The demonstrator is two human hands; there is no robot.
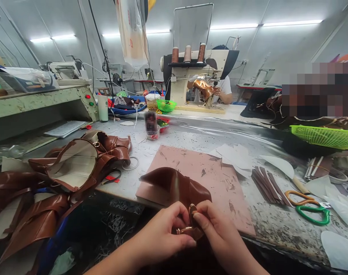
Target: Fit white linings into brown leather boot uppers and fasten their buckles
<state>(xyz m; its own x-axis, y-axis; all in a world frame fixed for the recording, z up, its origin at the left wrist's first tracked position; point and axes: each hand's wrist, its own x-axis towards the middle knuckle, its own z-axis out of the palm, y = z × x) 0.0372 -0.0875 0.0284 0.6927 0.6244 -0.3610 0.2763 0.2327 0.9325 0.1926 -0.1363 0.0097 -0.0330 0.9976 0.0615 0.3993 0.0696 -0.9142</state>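
A brown leather piece [174,187] lies half on the pink work board [208,172] and hangs over the table's near edge. My left hand [165,233] pinches its lower end from the left, fingers closed. My right hand [217,229] pinches the same end from the right, thumb and forefinger on a small copper-coloured metal buckle [192,214] on a strap of the leather. Both hands sit at the table's front edge, touching each other around the buckle.
A pile of brown leather boot uppers [76,164] lies at the left. Dark leather strips [267,185], orange and green scissors [308,206] and white cut shapes lie at the right. A green basket [326,136] stands far right. Another person works at a sewing machine [191,76] behind.
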